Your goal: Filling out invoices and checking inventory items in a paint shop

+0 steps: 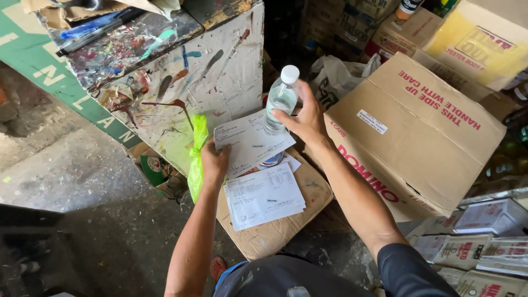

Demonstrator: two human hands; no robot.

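Note:
My right hand grips a small clear plastic bottle with a white cap, holding it upright just above a sheet of printed paper. My left hand holds that sheet by its left edge, lifted off a stack of similar papers. The stack lies on a low cardboard box in front of me. A bright green plastic bag hangs just left of my left hand.
A paint-splattered white cabinet stands behind the papers. A large brown cardboard box lies tilted to the right, with more boxes and cartons behind and below it. Bare concrete floor lies to the left.

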